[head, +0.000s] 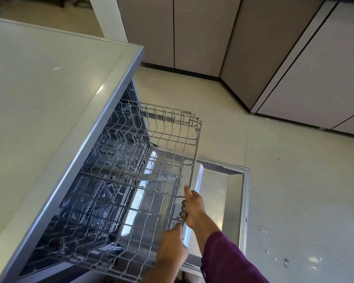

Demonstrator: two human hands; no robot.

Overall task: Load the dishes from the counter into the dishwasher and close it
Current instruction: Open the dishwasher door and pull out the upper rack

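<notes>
Right hand [193, 209], purple sleeve, is wrapped round the front rail of the upper rack [173, 127], thumb laid up along the wire. Left hand [172, 245] sits just below on the same rail and seems curled round it too, fingers mostly hidden. The rack is slid well out past the surface [39, 99] edge and hangs over the dropped-open door [223, 193] of the dishwasher [140, 119], which sits under that edge. Step looks like rack prep, loading not started. The rack is bare grey wire with upright tines and holds no dishes. No dishes in view, so next is probably letting go and reaching for the first one.
</notes>
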